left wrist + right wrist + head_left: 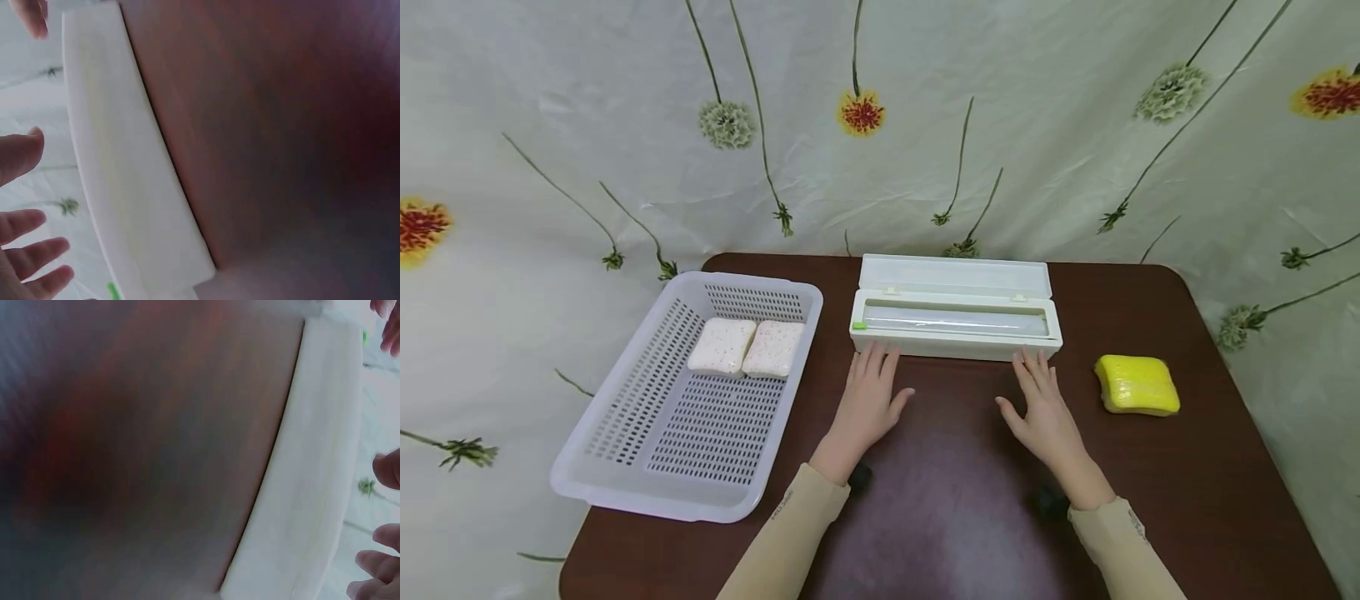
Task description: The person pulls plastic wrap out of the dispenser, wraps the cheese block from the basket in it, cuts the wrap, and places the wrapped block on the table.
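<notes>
A long white cling film dispenser [955,344] stands at the back of the table, its lid [955,275] flipped back. Inside lies a roll of clear film [955,320], and a green slider [859,326] sits at the left end. My left hand [867,402] is in front of the dispenser's left part, fingers spread and holding nothing. Near its right end is my right hand [1047,410], also with extended fingers and nothing in it. Whether the fingertips touch the box, I cannot tell. Both wrist views show the dispenser's white front [125,156] beside the fingers.
On the left, a pale perforated plastic basket [617,492] holds two white speckled blocks [722,346], side by side. A yellow block [1138,385] with a shiny, film-like surface lies to the right. A flowered sheet [925,183] hangs behind the dark brown table [1210,500].
</notes>
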Tool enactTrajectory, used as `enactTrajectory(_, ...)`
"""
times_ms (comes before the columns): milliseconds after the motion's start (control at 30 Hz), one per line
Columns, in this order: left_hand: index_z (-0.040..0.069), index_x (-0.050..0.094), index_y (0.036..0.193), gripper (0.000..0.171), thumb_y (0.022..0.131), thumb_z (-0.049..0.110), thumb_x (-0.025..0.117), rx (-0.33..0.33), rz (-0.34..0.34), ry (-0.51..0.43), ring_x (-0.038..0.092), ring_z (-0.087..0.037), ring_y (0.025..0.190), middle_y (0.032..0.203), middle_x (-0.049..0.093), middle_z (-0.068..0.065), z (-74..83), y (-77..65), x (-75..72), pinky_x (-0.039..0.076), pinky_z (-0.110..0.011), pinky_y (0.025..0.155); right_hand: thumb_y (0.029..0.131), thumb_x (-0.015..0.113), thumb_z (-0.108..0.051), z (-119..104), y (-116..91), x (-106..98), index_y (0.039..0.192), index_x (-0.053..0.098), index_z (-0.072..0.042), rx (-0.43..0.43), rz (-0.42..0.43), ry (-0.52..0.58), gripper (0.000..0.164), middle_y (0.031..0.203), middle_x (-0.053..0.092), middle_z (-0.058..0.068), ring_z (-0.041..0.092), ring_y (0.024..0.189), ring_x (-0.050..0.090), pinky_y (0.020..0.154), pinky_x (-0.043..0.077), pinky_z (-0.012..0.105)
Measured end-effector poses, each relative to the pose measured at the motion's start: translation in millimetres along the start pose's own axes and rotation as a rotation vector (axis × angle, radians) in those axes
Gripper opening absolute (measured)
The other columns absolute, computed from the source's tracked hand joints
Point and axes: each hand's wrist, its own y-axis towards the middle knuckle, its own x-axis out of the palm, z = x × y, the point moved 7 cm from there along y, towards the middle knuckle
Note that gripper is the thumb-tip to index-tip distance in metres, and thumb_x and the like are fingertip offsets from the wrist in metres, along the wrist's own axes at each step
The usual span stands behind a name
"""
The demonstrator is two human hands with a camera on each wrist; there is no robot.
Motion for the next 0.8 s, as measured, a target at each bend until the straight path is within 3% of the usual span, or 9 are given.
enactTrajectory(133,0.0,0.044,0.143,0.061,0.094,0.026,0.068,-0.028,0.041,0.004,0.033,-0.042,0.143,0.148,0.043,-0.023,-17.2,20.0,-1.0,0.032,-0.058,0.114,0.086,0.074,-0.008,12.6,17.1,-7.8,0.144,0.041,0.01,0.021,0.024,-0.021,0.069,0.153,0.035,0.029,0.051,0.143,0.026,0.113,0.024,0.066)
enactTrajectory(367,0.0,0.046,0.142,0.055,0.095,0.021,0.065,-0.088,0.039,-0.016,0.033,-0.042,0.143,0.145,0.047,-0.022,-43.7,46.1,-1.5,0.032,-0.059,0.114,0.092,0.067,-0.012,33.5,45.3,-11.3,0.145,0.04,0.008,0.113,-0.071,-0.068,0.064,0.155,0.032,0.027,0.047,0.147,0.02,0.118,0.019,0.06)
enactTrajectory(633,0.001,0.051,0.139,0.049,0.096,0.018,0.065,-0.133,0.049,-0.066,0.036,-0.041,0.141,0.141,0.053,-0.019,-69.7,59.6,-0.1,0.031,-0.049,0.118,0.093,0.062,-0.008,36.7,67.3,-13.9,0.141,0.047,0.008,0.094,-0.091,-0.089,0.052,0.152,0.039,0.025,0.046,0.146,0.023,0.117,0.021,0.06)
enactTrajectory(800,0.003,0.063,0.128,0.035,0.095,0.015,0.066,-0.142,0.053,-0.168,0.038,-0.043,0.14,0.14,0.055,-0.02,-77.0,63.6,0.9,0.032,-0.05,0.117,0.094,0.055,-0.002,42.8,77.1,-14.8,0.137,0.051,0.008,0.102,-0.093,-0.101,0.044,0.148,0.045,0.025,0.046,0.143,0.03,0.116,0.025,0.06)
